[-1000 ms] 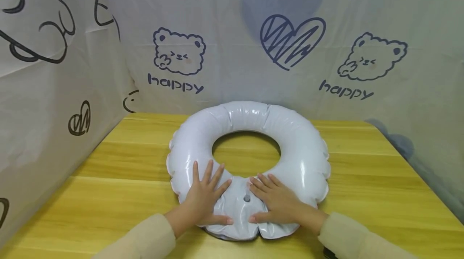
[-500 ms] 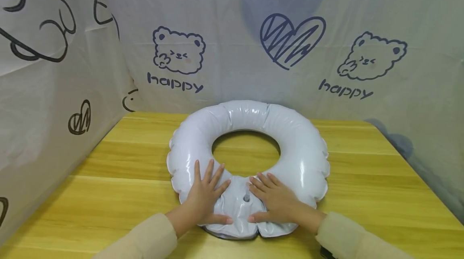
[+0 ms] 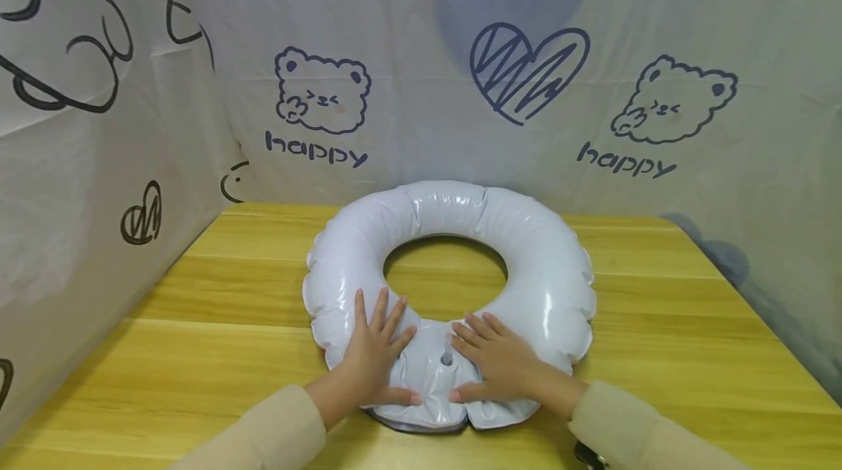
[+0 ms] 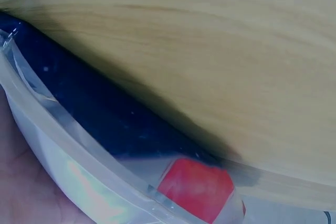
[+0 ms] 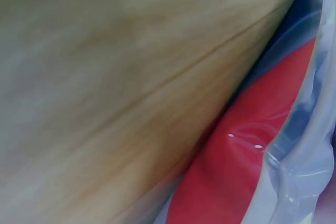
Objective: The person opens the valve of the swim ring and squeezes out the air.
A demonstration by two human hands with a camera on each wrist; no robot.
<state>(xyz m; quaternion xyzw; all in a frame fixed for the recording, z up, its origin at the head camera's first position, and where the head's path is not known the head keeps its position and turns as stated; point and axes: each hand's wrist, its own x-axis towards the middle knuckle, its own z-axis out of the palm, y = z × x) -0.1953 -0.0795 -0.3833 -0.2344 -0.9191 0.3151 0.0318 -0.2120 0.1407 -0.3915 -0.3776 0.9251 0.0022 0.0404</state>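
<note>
A white inflatable swim ring (image 3: pixel 454 208) lies flat on the wooden table, its near part softer and wrinkled. My left hand (image 3: pixel 376 353) rests on the near left of the ring with fingers spread. On the near right, my right hand (image 3: pixel 503 360) presses down with straight fingers, thumb pointing inward. Between the hands a small clear air valve (image 3: pixel 446 358) sticks up from the ring. Both wrist views show the ring's underside, with dark blue (image 4: pixel 105 98) and red (image 5: pixel 231 145) patches. Part of the left palm shows at the edge of the left wrist view.
The yellow wood-grain table (image 3: pixel 217 353) extends on both sides of the ring. A pale cloth (image 3: pixel 421 112) printed with bears and hearts hangs behind it and along the left. A small dark object (image 3: pixel 590 455) lies partly under the right sleeve.
Both hands keep their places on the ring, with only very slight shifts. The head view has drifted slightly, and more of the dark object by the right sleeve shows.
</note>
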